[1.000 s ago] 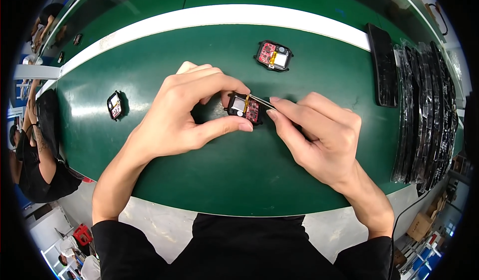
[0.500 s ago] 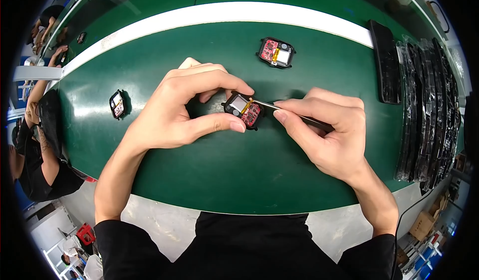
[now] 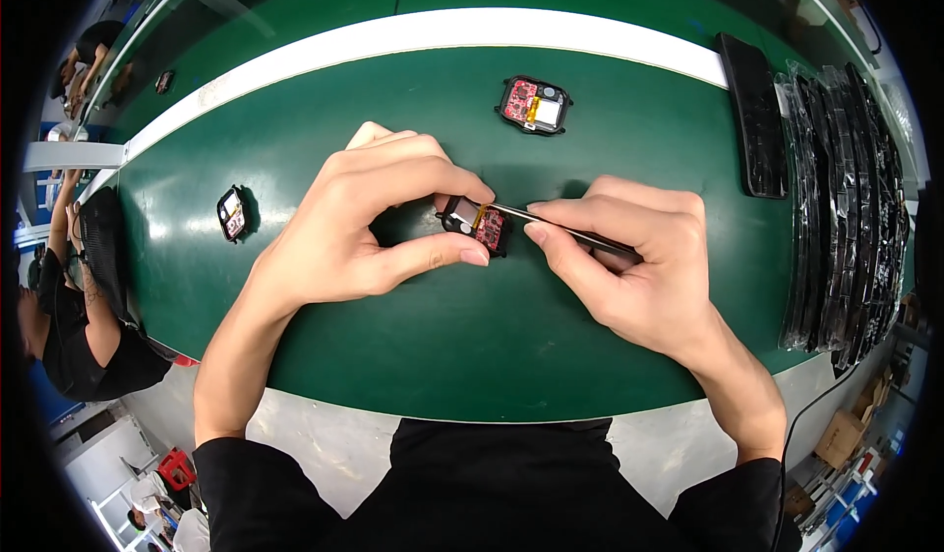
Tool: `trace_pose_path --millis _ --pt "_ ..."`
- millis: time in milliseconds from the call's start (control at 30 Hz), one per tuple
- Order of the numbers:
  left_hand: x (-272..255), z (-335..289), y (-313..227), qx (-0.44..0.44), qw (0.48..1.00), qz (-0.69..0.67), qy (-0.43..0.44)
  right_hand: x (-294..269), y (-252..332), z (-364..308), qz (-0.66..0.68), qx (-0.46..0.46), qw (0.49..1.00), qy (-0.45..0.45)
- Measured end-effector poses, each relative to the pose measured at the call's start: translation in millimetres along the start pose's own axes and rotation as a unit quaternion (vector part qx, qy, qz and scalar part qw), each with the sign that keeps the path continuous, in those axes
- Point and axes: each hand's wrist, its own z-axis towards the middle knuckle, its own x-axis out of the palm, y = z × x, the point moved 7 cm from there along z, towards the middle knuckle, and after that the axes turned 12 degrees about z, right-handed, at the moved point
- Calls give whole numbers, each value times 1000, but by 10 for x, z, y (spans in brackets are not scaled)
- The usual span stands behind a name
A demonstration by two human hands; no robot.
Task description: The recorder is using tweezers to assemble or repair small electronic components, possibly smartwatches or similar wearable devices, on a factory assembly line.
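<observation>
Thumb and fingers of my left hand (image 3: 364, 223) grip an opened smartwatch body (image 3: 490, 232) by its edges, over the green tabletop. Its black case shows a red circuit board, a silvery part and a strip of yellow tape. In my right hand (image 3: 639, 257) is a pair of dark tweezers (image 3: 600, 243), held like a pen. The tips rest at the yellow tape, close to my left index fingertip; whether they pinch anything is too small to tell.
A second opened smartwatch body (image 3: 533, 106) lies beyond my hands, a third (image 3: 233, 214) at the left. Stacked black trays in clear wrap (image 3: 836, 218) and a black tray (image 3: 755, 115) stand at the right. A white bar (image 3: 442, 29) crosses behind; a person (image 3: 93, 326) sits at far left.
My left index finger has come further over the held watch body, covering more of its silvery part. The right hand and tweezers have shifted slightly left. The view has moved a little.
</observation>
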Motion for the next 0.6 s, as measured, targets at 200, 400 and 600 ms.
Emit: trace_pose_path --millis 200,400,600 --pt "17 27 -9 -9 1000 8 5 4 6 -49 -3 -53 999 12" --pt "-13 14 -20 -31 999 12 0 -68 78 -31 -17 -53 998 16" --pt "12 42 -74 0 999 42 -5 -57 -23 -29 81 46 996 -11"
